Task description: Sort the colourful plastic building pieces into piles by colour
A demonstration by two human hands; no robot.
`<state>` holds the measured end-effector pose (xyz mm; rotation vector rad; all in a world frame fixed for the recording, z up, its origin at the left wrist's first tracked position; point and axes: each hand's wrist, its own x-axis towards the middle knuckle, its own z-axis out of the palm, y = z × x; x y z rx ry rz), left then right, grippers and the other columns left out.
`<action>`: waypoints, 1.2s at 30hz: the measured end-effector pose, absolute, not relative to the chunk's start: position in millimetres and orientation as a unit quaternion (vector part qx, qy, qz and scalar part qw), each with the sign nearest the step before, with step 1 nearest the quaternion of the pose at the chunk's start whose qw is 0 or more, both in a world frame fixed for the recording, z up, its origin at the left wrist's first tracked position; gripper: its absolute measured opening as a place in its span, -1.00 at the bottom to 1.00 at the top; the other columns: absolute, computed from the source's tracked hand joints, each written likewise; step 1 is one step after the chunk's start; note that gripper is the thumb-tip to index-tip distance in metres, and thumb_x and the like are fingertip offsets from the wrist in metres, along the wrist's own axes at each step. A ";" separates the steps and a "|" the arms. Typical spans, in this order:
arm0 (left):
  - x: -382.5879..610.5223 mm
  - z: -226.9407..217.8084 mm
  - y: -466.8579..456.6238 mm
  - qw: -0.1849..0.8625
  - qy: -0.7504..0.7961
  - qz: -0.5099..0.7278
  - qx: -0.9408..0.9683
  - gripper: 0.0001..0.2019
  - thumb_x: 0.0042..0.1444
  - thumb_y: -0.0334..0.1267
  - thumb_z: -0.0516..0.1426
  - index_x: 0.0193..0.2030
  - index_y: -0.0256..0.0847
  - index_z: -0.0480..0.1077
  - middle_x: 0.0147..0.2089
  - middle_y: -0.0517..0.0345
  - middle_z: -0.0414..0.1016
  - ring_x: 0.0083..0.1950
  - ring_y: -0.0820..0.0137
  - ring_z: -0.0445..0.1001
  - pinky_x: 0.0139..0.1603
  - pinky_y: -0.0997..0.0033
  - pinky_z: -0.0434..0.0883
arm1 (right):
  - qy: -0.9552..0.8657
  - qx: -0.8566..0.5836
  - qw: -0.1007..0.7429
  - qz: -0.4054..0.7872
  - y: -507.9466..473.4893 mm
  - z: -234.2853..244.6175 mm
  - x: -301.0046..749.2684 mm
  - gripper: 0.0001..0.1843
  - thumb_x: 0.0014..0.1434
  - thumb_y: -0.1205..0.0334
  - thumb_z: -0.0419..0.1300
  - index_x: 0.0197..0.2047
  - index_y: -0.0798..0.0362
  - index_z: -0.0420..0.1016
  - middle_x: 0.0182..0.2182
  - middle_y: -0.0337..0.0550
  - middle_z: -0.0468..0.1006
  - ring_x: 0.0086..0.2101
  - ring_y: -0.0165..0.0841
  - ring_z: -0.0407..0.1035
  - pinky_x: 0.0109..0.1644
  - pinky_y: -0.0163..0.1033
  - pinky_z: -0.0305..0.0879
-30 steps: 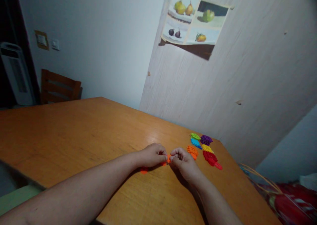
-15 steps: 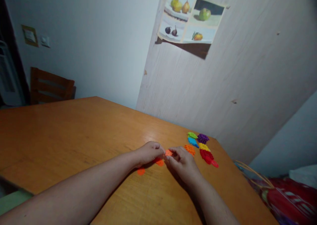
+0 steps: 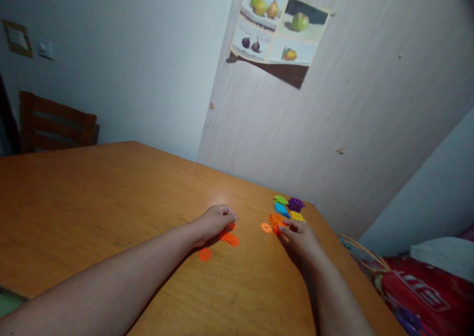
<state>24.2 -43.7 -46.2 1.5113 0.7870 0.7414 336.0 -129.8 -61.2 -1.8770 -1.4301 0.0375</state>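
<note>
My left hand (image 3: 217, 223) is closed, pinching an orange notched plastic disc (image 3: 231, 226) by its edge just above the table. Below it several orange discs (image 3: 230, 239) overlap, and a single orange disc (image 3: 205, 254) lies nearer to me. My right hand (image 3: 301, 238) reaches to the orange pile (image 3: 275, 219), thumb and fingertips closed on a brighter orange disc (image 3: 277, 229) at its near edge. One loose lighter orange disc (image 3: 265, 228) lies just left of that pile. The right hand hides the red pieces behind it.
Green (image 3: 280, 200), purple (image 3: 296, 205), blue (image 3: 282, 209) and yellow piles (image 3: 296, 216) sit near the back right corner of the wooden table (image 3: 166, 193). A chair (image 3: 57, 121) stands beyond on the left. Past the right edge is a red bag (image 3: 418, 286).
My right hand has moved away from my left hand, rightward to the orange pile. A loose disc now shows beside that pile. The left hand stays near its discs; the view has shifted slightly.
</note>
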 end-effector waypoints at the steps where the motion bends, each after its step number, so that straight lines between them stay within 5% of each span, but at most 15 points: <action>1: 23.8 -45.1 -44.3 0.598 0.341 0.319 0.652 -0.74 0.02 -0.09 0.18 -0.27 -0.25 0.39 -0.35 0.10 0.52 -0.35 0.42 0.42 -0.29 0.43 0.31 | -0.562 -0.739 0.373 0.014 -130.1 -60.7 333.8 -0.60 0.02 -0.04 0.28 -0.23 0.10 0.69 -0.44 -0.12 0.55 -0.40 -0.24 0.41 -0.28 -0.17 0.28; 10: 23.4 -45.4 -43.3 0.555 0.367 0.323 0.673 -0.77 0.06 -0.11 0.13 -0.26 -0.24 0.40 -0.40 0.17 0.44 -0.40 0.44 0.35 -0.36 0.46 0.25 | -0.560 -0.752 0.349 0.006 -131.0 -59.5 337.3 -0.56 0.07 -0.08 0.25 -0.15 0.10 0.66 -0.35 -0.06 0.61 -0.32 -0.20 0.45 -0.23 -0.16 0.29; 15: 21.3 -54.3 -29.9 0.367 0.388 0.312 0.786 -0.84 0.01 -0.28 0.14 -0.27 -0.23 0.48 -0.30 0.10 0.50 -0.27 0.35 0.42 -0.23 0.38 0.31 | -0.572 -0.742 0.350 -0.023 -128.0 -59.9 313.5 -0.64 0.17 -0.04 0.16 -0.20 0.03 0.64 -0.37 -0.10 0.58 -0.35 -0.24 0.42 -0.28 -0.21 0.27; 20: 20.0 -53.8 -26.5 0.224 0.381 0.247 0.862 -0.83 0.05 -0.18 0.18 -0.29 -0.16 0.58 -0.20 0.03 0.54 -0.11 0.21 0.45 -0.08 0.28 0.32 | -0.649 -0.686 0.326 0.048 -125.7 -55.0 253.9 -0.71 0.21 0.07 0.16 -0.20 0.04 0.64 -0.27 -0.08 0.58 -0.25 -0.27 0.43 -0.15 -0.21 0.29; 36: 28.3 -46.2 -28.9 0.207 0.466 0.189 0.839 -0.79 -0.06 -0.24 0.22 -0.24 -0.15 0.55 -0.08 0.02 0.55 0.02 0.18 0.44 -0.02 0.32 0.33 | -0.680 -0.697 0.222 0.050 -122.5 -50.0 202.2 -0.70 0.24 0.10 0.21 -0.01 -0.04 0.61 -0.22 -0.13 0.54 -0.19 -0.32 0.41 -0.10 -0.27 0.22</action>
